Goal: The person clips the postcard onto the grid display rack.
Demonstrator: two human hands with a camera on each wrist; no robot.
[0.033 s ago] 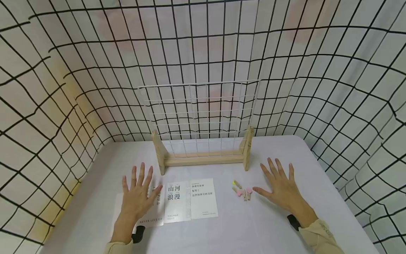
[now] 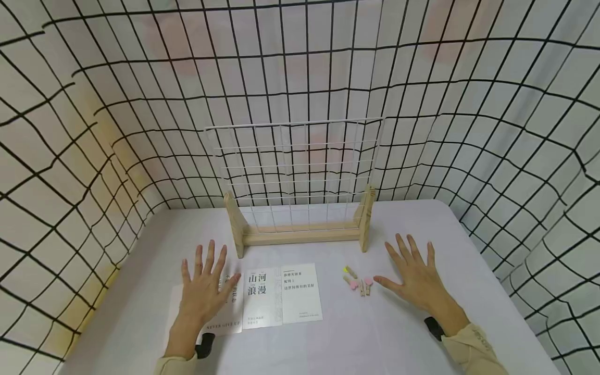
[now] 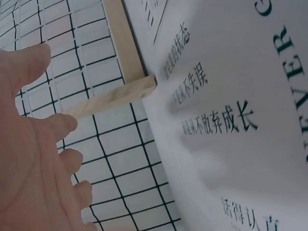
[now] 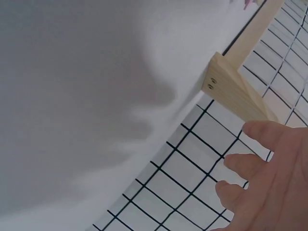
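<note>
My left hand (image 2: 200, 299) is spread above the printed cards at the left, fingers straight, holding nothing. It partly hides a card reading NEVER GIVE UP (image 2: 229, 317). Beside that lie a card with large dark characters (image 2: 261, 307) and a card with small lines of text (image 2: 302, 299). My right hand (image 2: 419, 284) is spread out at the right, also holding nothing. Left of its thumb lie several small wooden clothespins (image 2: 362, 289), some with pink tops and one with yellow. In both wrist views the fingers stand apart from the tabletop.
A white wire grid (image 2: 300, 172) stands upright in a wooden base (image 2: 300, 237) at the back of the white table (image 2: 365, 344). Black netting (image 2: 328, 67) over pale cloth surrounds the table at the back and both sides.
</note>
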